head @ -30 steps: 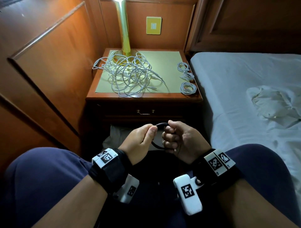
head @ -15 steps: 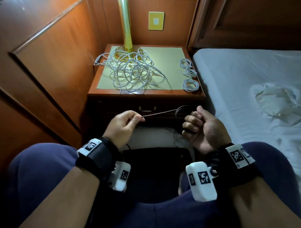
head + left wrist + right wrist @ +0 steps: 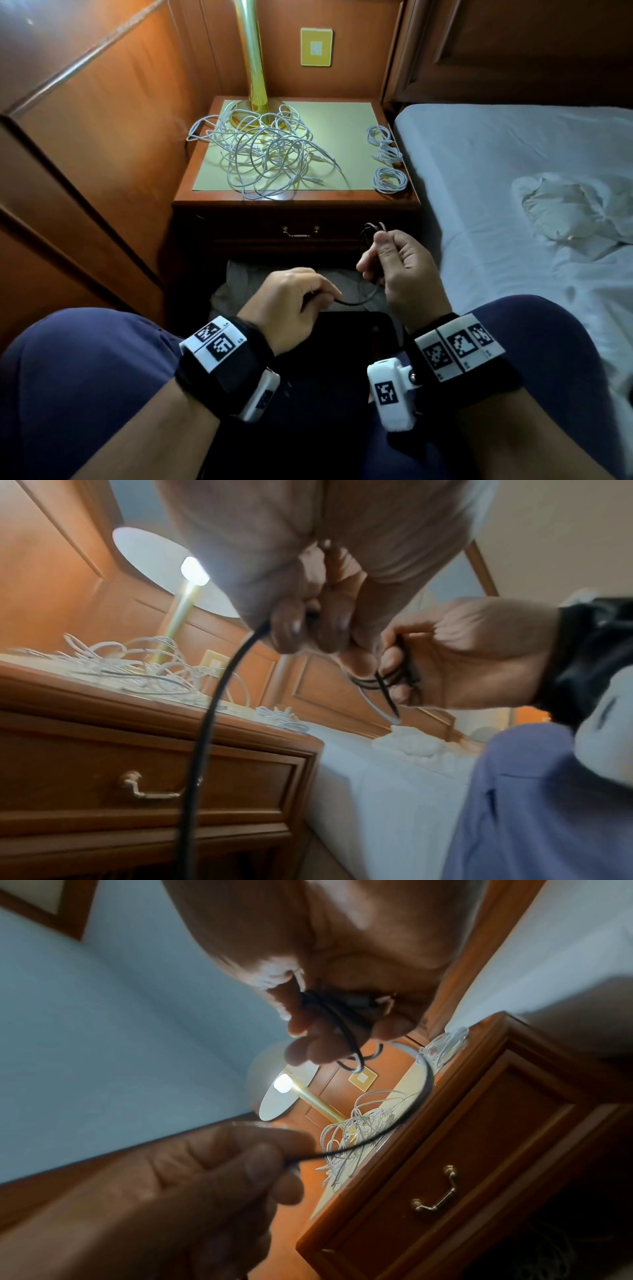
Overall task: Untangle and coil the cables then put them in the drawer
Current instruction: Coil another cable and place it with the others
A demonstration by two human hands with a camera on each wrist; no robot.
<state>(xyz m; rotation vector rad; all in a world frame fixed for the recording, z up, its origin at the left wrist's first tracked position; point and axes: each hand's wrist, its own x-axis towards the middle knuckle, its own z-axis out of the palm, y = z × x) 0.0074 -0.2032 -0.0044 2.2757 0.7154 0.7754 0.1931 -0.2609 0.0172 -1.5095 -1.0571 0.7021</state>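
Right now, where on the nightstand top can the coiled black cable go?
Free: the mat between the white tangle and the coiled white cables, beside the lamp base. Crowded: the left half and right edge.

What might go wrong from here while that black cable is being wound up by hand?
The right hand holds only a few loose loops of the black cable; they may spring apart if its grip eases. The left hand pinches the free length, which hangs down in the left wrist view, so it may snag or kink. The drawer looks closed, and both hands are busy, so opening it could undo the coil.
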